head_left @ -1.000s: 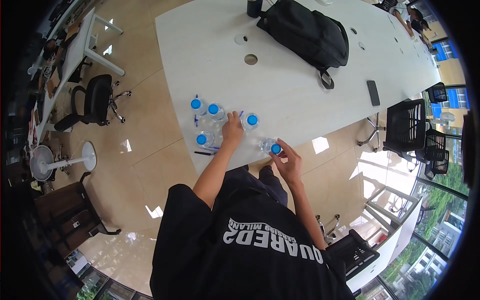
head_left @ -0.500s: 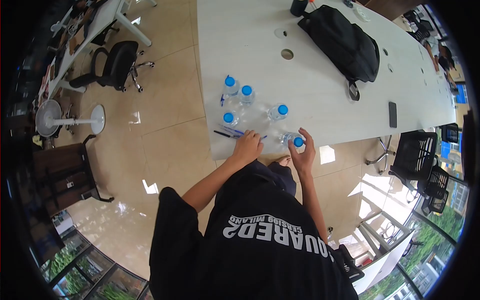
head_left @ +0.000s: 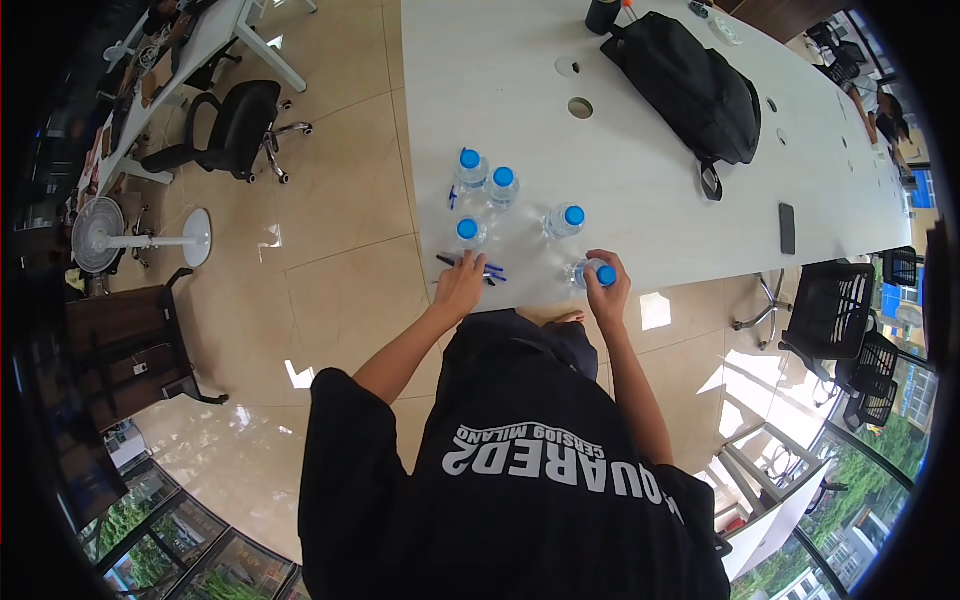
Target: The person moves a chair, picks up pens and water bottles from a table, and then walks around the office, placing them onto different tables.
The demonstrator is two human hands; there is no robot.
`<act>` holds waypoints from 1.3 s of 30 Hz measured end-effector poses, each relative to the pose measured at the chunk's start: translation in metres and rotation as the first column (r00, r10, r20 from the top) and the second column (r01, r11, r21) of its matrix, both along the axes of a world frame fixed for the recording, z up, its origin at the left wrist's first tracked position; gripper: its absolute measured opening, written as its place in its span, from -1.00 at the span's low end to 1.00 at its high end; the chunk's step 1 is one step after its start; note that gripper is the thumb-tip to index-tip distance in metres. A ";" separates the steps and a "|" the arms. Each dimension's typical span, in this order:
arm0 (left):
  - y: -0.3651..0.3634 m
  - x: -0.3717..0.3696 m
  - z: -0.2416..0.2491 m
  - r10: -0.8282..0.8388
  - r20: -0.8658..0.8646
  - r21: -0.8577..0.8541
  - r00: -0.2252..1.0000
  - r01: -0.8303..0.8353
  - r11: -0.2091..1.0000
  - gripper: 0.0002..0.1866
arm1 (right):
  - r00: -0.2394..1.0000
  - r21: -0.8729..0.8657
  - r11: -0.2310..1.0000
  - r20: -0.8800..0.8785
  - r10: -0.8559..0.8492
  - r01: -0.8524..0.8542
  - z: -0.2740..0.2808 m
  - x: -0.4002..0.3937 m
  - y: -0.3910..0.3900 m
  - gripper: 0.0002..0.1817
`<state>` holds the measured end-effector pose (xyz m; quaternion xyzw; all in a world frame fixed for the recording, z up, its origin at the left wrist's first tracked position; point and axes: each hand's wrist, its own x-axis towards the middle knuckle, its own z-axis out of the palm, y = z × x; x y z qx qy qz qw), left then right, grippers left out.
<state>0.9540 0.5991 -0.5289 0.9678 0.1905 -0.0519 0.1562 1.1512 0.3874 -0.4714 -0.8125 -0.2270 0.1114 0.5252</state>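
Several clear bottles with blue caps stand on the white table [head_left: 680, 235]. My right hand [head_left: 609, 290] is wrapped round the nearest right bottle [head_left: 597, 272]. My left hand [head_left: 461, 284] lies over a few pens [head_left: 494, 272] near the table's front edge; what its fingers grip, if anything, is hidden. Just beyond that hand is a bottle [head_left: 468, 231]. Two more bottles [head_left: 471, 171] [head_left: 503, 187] stand close together farther back, with a blue pen [head_left: 452, 196] beside them. Another bottle [head_left: 565, 221] stands between these and the one I hold.
A black backpack [head_left: 690, 88] lies on the table, with a dark cup [head_left: 602, 15] behind it. A phone [head_left: 787, 229] lies to the right. Office chairs [head_left: 235, 130] and a white fan [head_left: 98, 236] stand on the left. A person [head_left: 885, 118] is at the far right.
My left hand has moved left over the pens, which now lie bunched differently. My right hand has closed round the nearest bottle.
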 end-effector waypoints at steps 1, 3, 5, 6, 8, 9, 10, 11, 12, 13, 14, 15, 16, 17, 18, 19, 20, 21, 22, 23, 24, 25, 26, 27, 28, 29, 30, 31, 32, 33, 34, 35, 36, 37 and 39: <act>-0.002 0.002 0.004 0.012 -0.016 -0.005 1.000 -0.012 1.000 -0.52 | 1.000 0.003 1.000 0.006 0.008 -0.008 0.001 -0.001 -0.002 -0.76; -0.003 0.003 0.003 0.014 -0.018 0.020 1.000 -0.014 1.000 -0.55 | 1.000 0.006 1.000 0.016 0.015 -0.015 0.001 -0.002 -0.003 -0.76; -0.003 0.002 0.003 0.019 -0.024 0.040 1.000 -0.018 0.999 -0.56 | 1.000 0.005 1.000 0.026 0.010 -0.010 -0.001 -0.005 -0.004 -0.76; -0.004 0.001 0.005 0.022 -0.026 0.047 0.999 -0.021 0.999 -0.56 | 1.000 0.006 1.000 0.020 0.010 -0.010 0.000 -0.005 -0.004 -0.76; -0.003 0.000 0.002 0.011 -0.036 0.057 0.999 -0.009 0.998 -0.58 | 1.000 0.009 1.000 0.012 0.009 -0.009 0.002 -0.005 -0.003 -0.75; -0.002 -0.003 -0.004 -0.004 -0.043 0.058 0.999 0.006 0.998 -0.60 | 1.000 0.003 1.000 0.003 0.006 -0.006 0.003 -0.004 -0.003 -0.76; 0.000 -0.006 -0.011 -0.018 -0.051 0.060 0.999 0.021 0.998 -0.61 | 1.000 -0.003 1.000 -0.007 0.004 -0.004 0.004 -0.004 -0.003 -0.76; 0.000 -0.010 -0.017 -0.016 -0.033 0.051 0.999 0.018 0.999 -0.63 | 1.000 -0.008 1.000 -0.016 0.002 -0.002 0.004 -0.003 -0.003 -0.76; 0.001 -0.013 -0.020 -0.014 -0.014 0.043 1.000 0.014 0.999 -0.64 | 1.000 0.003 1.000 -0.013 0.002 -0.002 0.004 -0.003 -0.003 -0.76; 0.002 -0.017 -0.022 -0.011 0.004 0.034 1.000 0.010 0.999 -0.65 | 1.000 0.013 1.000 -0.011 0.002 -0.002 0.003 -0.003 -0.003 -0.76; 0.004 -0.024 -0.023 -0.011 0.029 0.030 1.000 0.011 0.999 -0.65 | 1.000 0.024 1.000 -0.008 0.003 -0.002 0.002 -0.003 -0.003 -0.76; 0.006 -0.030 -0.019 -0.012 0.055 0.028 0.998 0.011 1.000 -0.66 | 1.000 0.022 1.000 0.004 0.003 -0.003 0.002 -0.003 -0.002 -0.76; 0.008 -0.037 -0.015 -0.014 0.081 0.024 0.997 0.012 1.000 -0.66 | 1.000 0.021 1.000 0.016 0.002 -0.002 0.001 -0.004 -0.002 -0.76; 0.011 -0.043 -0.010 0.034 0.019 -0.042 0.999 -0.034 0.999 -0.67 | 1.000 0.018 1.000 0.029 -0.001 0.000 0.001 -0.004 -0.002 -0.76; 0.013 -0.047 0.002 0.077 -0.046 -0.106 0.996 -0.082 0.991 -0.68 | 1.000 0.018 1.000 0.022 -0.005 0.004 0.002 -0.003 -0.002 -0.76; 0.015 -0.052 0.008 0.115 -0.114 -0.167 0.987 -0.133 0.977 -0.69 | 1.000 0.017 1.000 0.014 -0.009 0.009 0.002 -0.003 -0.002 -0.76; 0.018 -0.061 0.007 0.170 -0.076 -0.191 0.983 -0.181 0.965 -0.70 | 1.000 0.016 1.000 0.005 -0.014 0.014 0.002 -0.004 -0.002 -0.76; 0.022 -0.069 0.002 0.226 -0.038 -0.216 0.973 -0.228 0.949 -0.71 | 1.000 0.015 1.000 0.001 -0.012 0.012 0.001 -0.004 -0.001 -0.76; 0.028 -0.076 -0.002 0.281 -0.003 -0.243 0.960 -0.274 0.931 -0.72 | 1.000 0.015 1.000 -0.002 -0.009 0.009 0.001 -0.003 -0.001 -0.76; 0.036 -0.080 -0.006 0.374 0.018 -0.301 0.927 -0.352 0.886 -0.71 | 1.000 0.013 1.000 -0.006 -0.007 0.007 0.001 -0.002 -0.001 -0.76; 0.044 -0.079 -0.005 0.464 0.034 -0.361 0.885 -0.422 0.832 -0.70 | 1.000 0.019 1.000 -0.011 -0.003 0.003 0.001 -0.002 0.000 -0.76; 0.051 -0.076 -0.005 0.549 0.042 -0.422 0.835 -0.484 0.767 -0.69 | 1.000 0.024 1.000 -0.016 0.001 -0.001 0.001 -0.002 0.000 -0.75; 0.058 -0.071 -0.007 0.646 -0.009 -0.532 0.764 -0.550 0.643 -0.68 | 1.000 0.028 1.000 -0.020 0.006 -0.005 0.002 -0.002 0.000 -0.75; 0.067 -0.058 0.006 0.726 -0.075 -0.627 0.683 -0.598 0.499 -0.66 | 0.999 0.036 0.999 -0.030 0.012 -0.011 0.002 -0.001 0.000 -0.75; 0.076 -0.047 0.012 0.788 -0.152 -0.704 0.597 -0.625 0.337 -0.64 | 0.999 0.044 0.999 -0.039 0.020 -0.019 0.002 -0.001 0.000 -0.74; 0.085 -0.037 0.008 0.793 -0.058 -0.662 0.606 -0.618 0.423 -0.64 | 0.999 0.051 0.998 -0.047 0.029 -0.026 0.003 0.000 0.000 -0.74; 0.094 -0.026 0.002 0.788 0.037 -0.612 0.615 -0.609 0.504 -0.63 | 0.999 0.053 0.998 -0.045 0.023 -0.021 0.003 -0.001 0.000 -0.74; 0.102 -0.014 -0.003 0.772 0.133 -0.554 0.622 -0.599 0.578 -0.62 | 0.999 0.055 0.998 -0.042 0.017 -0.015 0.000 -0.001 0.000 -0.74; 0.109 -0.001 -0.007 0.776 0.133 -0.537 0.617 -0.613 0.580 -0.62 | 0.999 0.057 0.998 -0.039 0.011 -0.008 -0.002 -0.001 0.000 -0.74; 0.114 0.012 -0.011 0.778 0.134 -0.519 0.613 -0.626 0.582 -0.62 | 0.999 0.050 0.999 -0.045 0.003 -0.001 -0.003 -0.002 -0.001 -0.75; 0.117 0.025 -0.011 0.780 0.134 -0.502 0.611 -0.637 0.585 -0.61 | 0.999 0.042 0.999 -0.051 -0.007 0.009 -0.003 -0.003 -0.001 -0.75; 0.119 0.036 -0.011 0.781 0.105 -0.498 0.616 -0.647 0.578 -0.60 | 0.998 0.035 0.999 -0.056 -0.017 0.019 -0.003 -0.005 -0.002 -0.75; 0.120 0.046 -0.010 0.779 0.075 -0.493 0.622 -0.656 0.571 -0.59 | 0.997 0.033 0.999 -0.077 -0.026 0.028 0.000 -0.006 -0.002 -0.75; 0.119 0.055 -0.008 0.777 0.045 -0.487 0.628 -0.665 0.566 -0.58 | 0.997 0.030 0.999 -0.073 -0.030 0.032 0.002 -0.007 -0.002 -0.75; 0.115 0.068 -0.009 0.765 0.011 -0.404 0.644 -0.697 0.593 -0.55 | 0.997 0.024 0.999 -0.066 -0.037 0.038 0.003 -0.008 -0.004 -0.76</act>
